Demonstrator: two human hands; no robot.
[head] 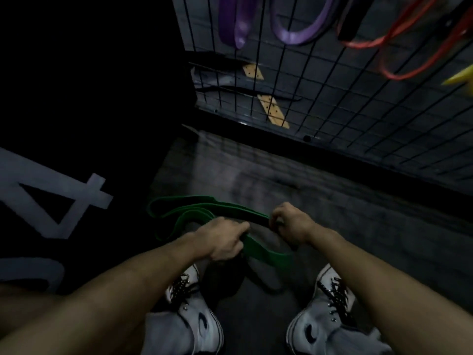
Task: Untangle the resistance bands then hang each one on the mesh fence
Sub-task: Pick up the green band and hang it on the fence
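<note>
Both white sneakers (194,326) are standing on the dark floor (256,175), mesh fence (358,111) ahead carrying purple bands (240,26) and red bands (399,34). Green band (184,213) is trailing over the floor; my left hand (225,239) and right hand (291,221) are each curling around it.

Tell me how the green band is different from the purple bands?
The green band is held low in both hands, left hand and right hand, with its loops folded over each other; the purple bands hang on the mesh fence. The green one is dark green, the purple ones light purple. All are flat stretchy loops.
</note>
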